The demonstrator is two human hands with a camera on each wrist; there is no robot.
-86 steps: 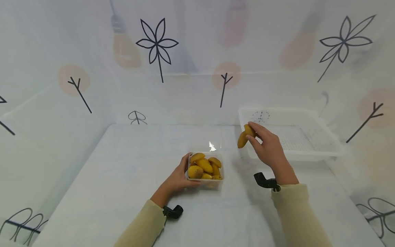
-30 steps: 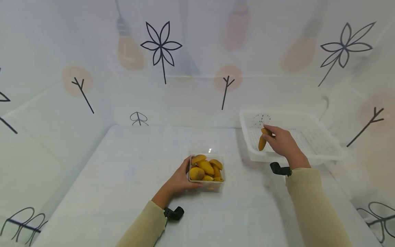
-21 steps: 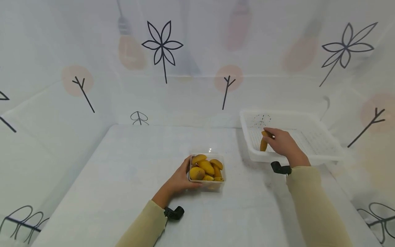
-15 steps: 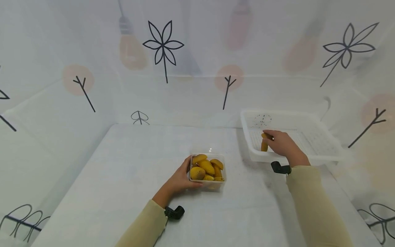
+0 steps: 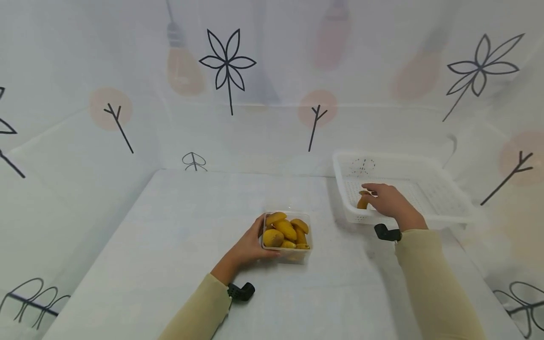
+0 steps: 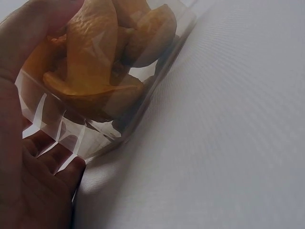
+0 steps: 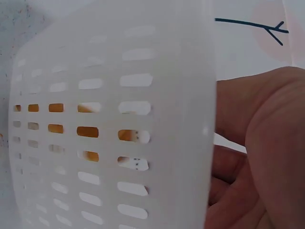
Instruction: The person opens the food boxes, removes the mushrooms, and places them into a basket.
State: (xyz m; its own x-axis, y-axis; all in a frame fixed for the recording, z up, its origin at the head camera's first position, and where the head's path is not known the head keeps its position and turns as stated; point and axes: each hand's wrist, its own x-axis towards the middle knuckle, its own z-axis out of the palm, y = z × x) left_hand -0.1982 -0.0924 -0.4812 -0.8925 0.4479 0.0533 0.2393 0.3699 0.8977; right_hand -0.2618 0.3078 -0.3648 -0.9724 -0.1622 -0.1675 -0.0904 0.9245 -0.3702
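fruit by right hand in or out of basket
In: the fruit dips behind the near basket rim; the right wrist view shows yellow through its slots.

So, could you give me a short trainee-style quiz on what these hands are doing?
1. True or false: the left hand grips the clear box.
2. Fill in: in the right wrist view, something ____ in colour shows through slots in the white basket.
3. The right hand has its fingers inside: A) the clear box; B) the white basket; C) a drinking cup.

Key: 1. True. 2. Yellow-orange. 3. B.
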